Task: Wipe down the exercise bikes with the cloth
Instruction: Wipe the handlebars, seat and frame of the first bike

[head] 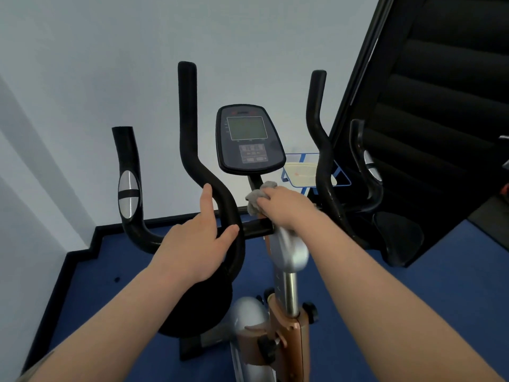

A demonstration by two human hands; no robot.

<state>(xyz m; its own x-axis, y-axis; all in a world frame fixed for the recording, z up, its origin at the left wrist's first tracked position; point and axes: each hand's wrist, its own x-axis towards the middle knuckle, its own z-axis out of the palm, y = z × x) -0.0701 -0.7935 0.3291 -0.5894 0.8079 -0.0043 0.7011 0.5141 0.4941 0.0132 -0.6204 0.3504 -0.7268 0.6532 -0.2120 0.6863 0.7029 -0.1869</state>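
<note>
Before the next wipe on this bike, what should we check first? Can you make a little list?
1. Cloth in hand: ok. The right hand grips the grey cloth.
2. Cloth on the bike: ok. It sits by the stem under the console.
3. Bike held steady: ok. The left hand rests on the inner left handlebar, fingers fairly straight.
4. Console screen wiped: cannot tell.
5. Outer handlebars wiped: cannot tell. No hand touches the outer left grip.
6. Cloth still clean: cannot tell, it is bunched up.
</note>
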